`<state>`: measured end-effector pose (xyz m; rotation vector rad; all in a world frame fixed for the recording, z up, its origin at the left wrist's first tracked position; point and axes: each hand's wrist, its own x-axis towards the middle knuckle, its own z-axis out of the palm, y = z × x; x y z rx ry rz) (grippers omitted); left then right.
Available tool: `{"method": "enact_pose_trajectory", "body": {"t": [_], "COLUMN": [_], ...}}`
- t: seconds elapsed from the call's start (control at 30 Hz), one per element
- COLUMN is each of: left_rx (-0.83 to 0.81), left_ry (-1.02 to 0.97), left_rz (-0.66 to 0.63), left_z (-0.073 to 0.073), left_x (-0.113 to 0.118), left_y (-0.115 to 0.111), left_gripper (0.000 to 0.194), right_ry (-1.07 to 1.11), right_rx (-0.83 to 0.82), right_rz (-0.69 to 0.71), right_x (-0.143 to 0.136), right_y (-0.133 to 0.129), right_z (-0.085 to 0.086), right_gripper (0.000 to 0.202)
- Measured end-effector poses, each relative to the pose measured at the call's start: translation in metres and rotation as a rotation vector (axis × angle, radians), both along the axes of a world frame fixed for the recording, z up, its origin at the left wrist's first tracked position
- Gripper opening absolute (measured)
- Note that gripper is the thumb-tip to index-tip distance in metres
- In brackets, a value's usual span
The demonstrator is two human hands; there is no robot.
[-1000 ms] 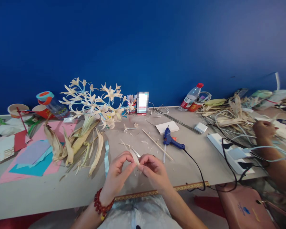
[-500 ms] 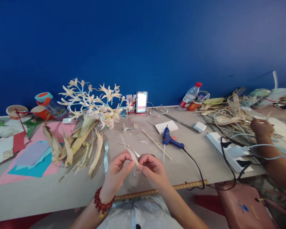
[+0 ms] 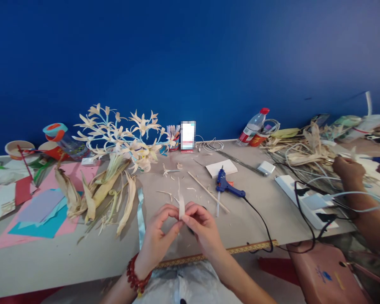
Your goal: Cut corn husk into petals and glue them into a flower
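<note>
Between my two hands stands a thin, pale strip of corn husk (image 3: 181, 204), its narrow tip pointing up and away from me. My left hand (image 3: 161, 223), with a red bead bracelet on the wrist, pinches its lower end. My right hand (image 3: 202, 223) pinches the same end from the other side, fingertips nearly touching the left ones. Scissors, mostly hidden, lie just behind my hands. Beyond them are small husk scraps (image 3: 169, 170) and a thin wooden stick (image 3: 208, 192). A blue hot glue gun (image 3: 224, 184) lies to the right.
Husk flowers (image 3: 123, 139) stand at the back left, behind dried corn husks (image 3: 98, 194) and coloured paper (image 3: 34, 226). A phone (image 3: 187, 135) leans at the wall. On the right are a power strip (image 3: 304, 207), cords, a bottle (image 3: 252, 126) and another person's hand (image 3: 348, 171).
The husk strip has turned from leaning left to nearly upright. My hands have shifted slightly, still pinching it. At the far right, the other person's second hand has come further into view with a blue tool.
</note>
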<state>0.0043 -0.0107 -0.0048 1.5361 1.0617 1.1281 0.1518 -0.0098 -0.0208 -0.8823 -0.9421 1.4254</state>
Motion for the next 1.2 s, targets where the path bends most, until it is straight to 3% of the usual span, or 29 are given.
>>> {"method": "enact_pose_trajectory", "body": {"t": [0.1, 0.17, 0.23, 0.3, 0.37, 0.47, 0.6, 0.7, 0.77, 0.83, 0.93, 1.0, 1.1, 1.2], "left_rx": [-0.044, -0.076, -0.091, -0.096, -0.1, -0.108, -0.132, -0.147, -0.154, -0.153, -0.138, -0.136, -0.115, -0.076], "left_ry": [-0.083, -0.118, -0.121, -0.122, -0.128, -0.137, -0.157, -0.165, -0.18, -0.206, -0.257, -0.285, -0.317, -0.303], "left_rz": [-0.013, 0.0, 0.011, 0.019, 0.031, 0.042, 0.029, 0.03, 0.046, 0.063, 0.103, 0.142, 0.175, 0.129], "left_z": [-0.002, -0.001, 0.001, 0.002, 0.001, -0.002, -0.003, -0.002, -0.001, -0.001, -0.004, -0.007, -0.01, -0.007], "left_x": [0.001, 0.0, -0.003, -0.005, -0.006, -0.006, -0.007, -0.009, -0.009, -0.01, -0.011, -0.012, -0.011, -0.009], "left_y": [-0.001, -0.002, -0.002, -0.002, -0.002, -0.002, -0.003, -0.002, 0.0, 0.002, 0.005, 0.006, 0.005, 0.004], "left_gripper": [0.011, 0.014, 0.016, 0.017, 0.016, 0.015, 0.015, 0.014, 0.014, 0.015, 0.013, 0.012, 0.01, 0.01], "right_ry": [-0.071, -0.269, -0.662, -1.153, -1.548, -1.752, -1.734, -1.672, -1.477, -1.14, -0.634, -0.445, -0.349, -0.398], "right_rx": [0.033, 0.111, 0.236, 0.338, 0.347, 0.315, 0.321, 0.34, 0.344, 0.306, 0.147, 0.072, -0.04, -0.084], "right_rz": [0.019, 0.016, -0.042, -0.197, -0.235, -0.216, -0.221, -0.268, -0.318, -0.298, -0.034, 0.17, 0.334, 0.352], "right_x": [0.005, 0.02, 0.04, 0.061, 0.076, 0.084, 0.082, 0.084, 0.085, 0.086, 0.087, 0.087, 0.083, 0.071], "right_y": [0.001, 0.009, 0.023, 0.039, 0.053, 0.066, 0.072, 0.067, 0.057, 0.041, 0.013, -0.002, -0.014, -0.014], "right_z": [-0.002, -0.003, -0.003, -0.006, -0.011, -0.024, -0.03, -0.019, -0.009, 0.001, 0.007, 0.004, -0.003, -0.005], "right_gripper": [0.021, 0.019, 0.016, 0.015, 0.014, 0.01, 0.016, 0.022, 0.024, 0.021, 0.022, 0.028, 0.032, 0.032]}}
